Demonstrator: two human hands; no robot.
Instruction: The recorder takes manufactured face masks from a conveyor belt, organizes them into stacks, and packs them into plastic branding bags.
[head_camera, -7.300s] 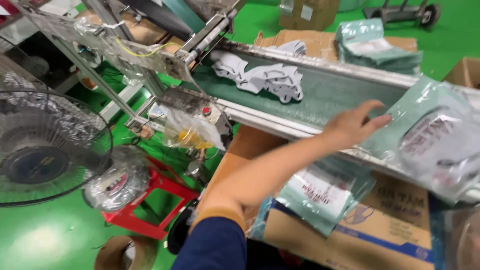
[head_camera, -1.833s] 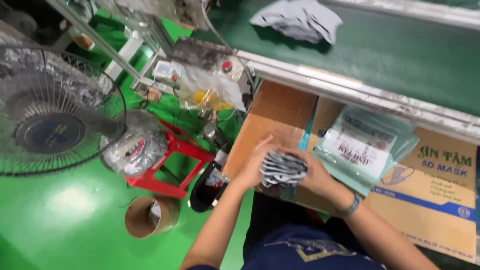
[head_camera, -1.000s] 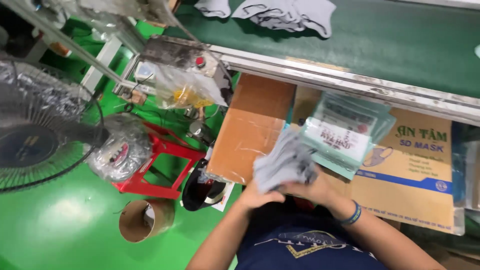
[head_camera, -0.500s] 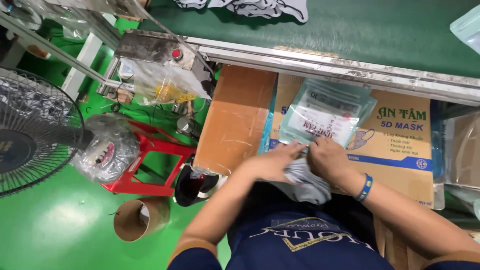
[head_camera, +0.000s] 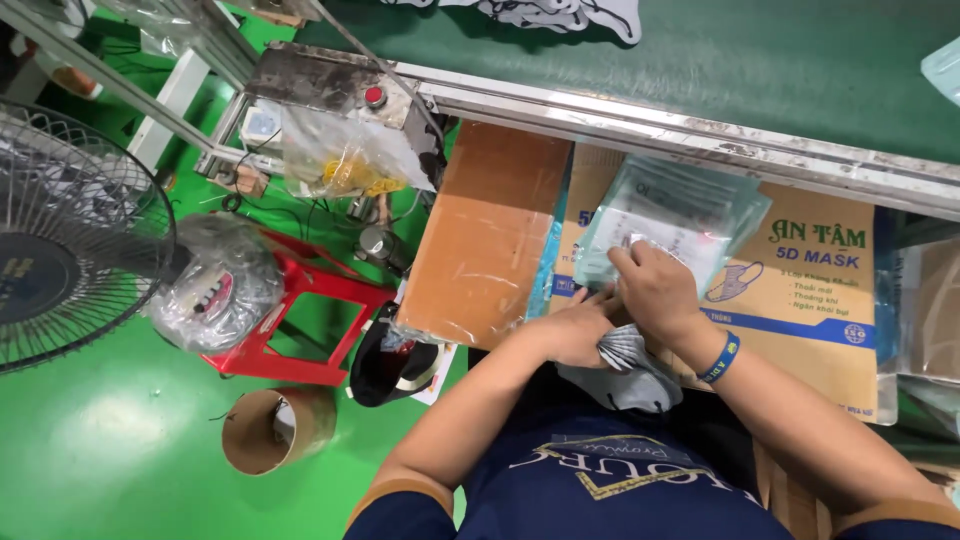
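My left hand (head_camera: 572, 330) and my right hand (head_camera: 652, 290) are pressed together over a small stack of grey patterned face masks (head_camera: 628, 362), which hangs below them against my dark blue shirt. Both hands grip the stack. My right wrist wears a blue band. Just beyond my fingers lies a pile of clear, teal-tinted plastic pouches (head_camera: 672, 214) on top of a printed cardboard box (head_camera: 812, 290).
A green conveyor belt (head_camera: 800, 70) with a metal edge runs across the top, carrying more grey masks (head_camera: 540, 12). A brown cardboard flap (head_camera: 486, 232) is left of the box. On the green floor stand a fan (head_camera: 70, 240), a red stool (head_camera: 290, 320) and a cardboard tube (head_camera: 268, 432).
Seconds ago my hand reached onto the belt. Since then both hands gathered the masks at my lap, and in the last half second they have stayed closed on the stack near the pouches.
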